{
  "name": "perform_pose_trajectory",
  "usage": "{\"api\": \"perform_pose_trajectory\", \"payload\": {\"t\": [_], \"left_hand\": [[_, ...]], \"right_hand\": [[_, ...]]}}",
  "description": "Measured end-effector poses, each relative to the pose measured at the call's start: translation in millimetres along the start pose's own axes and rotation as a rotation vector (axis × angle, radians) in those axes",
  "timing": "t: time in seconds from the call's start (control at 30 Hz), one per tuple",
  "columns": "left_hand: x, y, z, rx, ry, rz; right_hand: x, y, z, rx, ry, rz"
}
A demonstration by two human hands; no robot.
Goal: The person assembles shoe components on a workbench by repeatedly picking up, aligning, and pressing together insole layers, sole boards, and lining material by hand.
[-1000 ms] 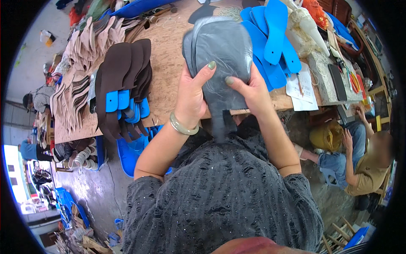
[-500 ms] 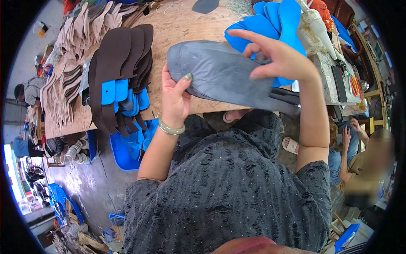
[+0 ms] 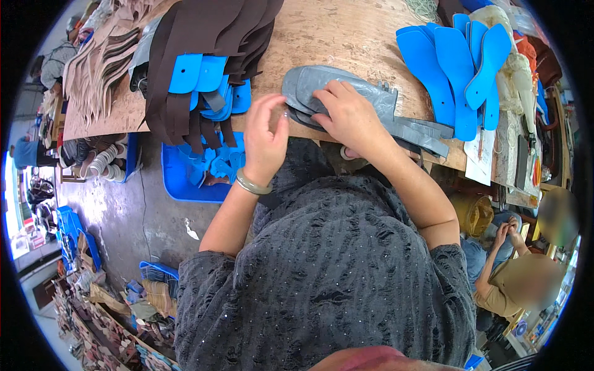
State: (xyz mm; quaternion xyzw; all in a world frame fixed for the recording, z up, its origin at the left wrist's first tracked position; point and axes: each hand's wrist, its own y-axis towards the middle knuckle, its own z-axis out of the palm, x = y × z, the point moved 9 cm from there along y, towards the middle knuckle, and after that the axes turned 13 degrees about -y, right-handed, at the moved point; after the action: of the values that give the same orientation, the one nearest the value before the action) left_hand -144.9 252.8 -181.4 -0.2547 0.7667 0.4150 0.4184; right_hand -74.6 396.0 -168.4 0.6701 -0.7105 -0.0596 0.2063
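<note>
A stack of grey sole-shaped sheets (image 3: 303,86) lies near the table's front edge, with narrow strap-like ends (image 3: 421,136) to the right. My right hand (image 3: 352,114) rests on top of the stack, its thumb and fingers apart and slightly curled against the upper sheet. Just left of the stack, my left hand (image 3: 266,133) is raised with nothing in it, fingers bent and thumb apart. A pale bangle (image 3: 252,187) circles that wrist. Farther left, dark brown sole-shaped pieces (image 3: 198,31) overlap in a pile, with blue pieces (image 3: 185,73) lying among their ends.
Blue sole-shaped pieces (image 3: 455,62) fan out at the table's right, beside a white sheet of paper (image 3: 479,157). Beige curved pieces (image 3: 102,65) pile up at the far left. A blue bin (image 3: 185,185) with blue scraps stands below the edge. Another person (image 3: 501,247) sits at right.
The grey sheets have come down from my hands onto the table. My left hand has released them; my right hand has moved left and down onto them. The view has shifted.
</note>
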Motion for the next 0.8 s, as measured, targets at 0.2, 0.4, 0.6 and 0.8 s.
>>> {"api": "perform_pose_trajectory", "payload": {"t": [0.2,0.4,0.6,0.8], "left_hand": [[3.3,-5.5,15.1,0.078,-0.002,0.046],[4.5,-1.9,22.3,0.114,0.029,0.047],[10.4,-3.5,23.2,0.123,0.017,0.024],[12.5,0.8,24.4,0.098,0.038,0.003]], "right_hand": [[-10.6,-2.9,7.0,0.031,0.097,0.069],[-3.6,-12.4,3.2,-0.035,0.062,0.061],[-22.8,-8.1,12.6,0.038,0.222,0.193],[-4.2,-3.9,10.3,0.007,0.008,0.047]]}}
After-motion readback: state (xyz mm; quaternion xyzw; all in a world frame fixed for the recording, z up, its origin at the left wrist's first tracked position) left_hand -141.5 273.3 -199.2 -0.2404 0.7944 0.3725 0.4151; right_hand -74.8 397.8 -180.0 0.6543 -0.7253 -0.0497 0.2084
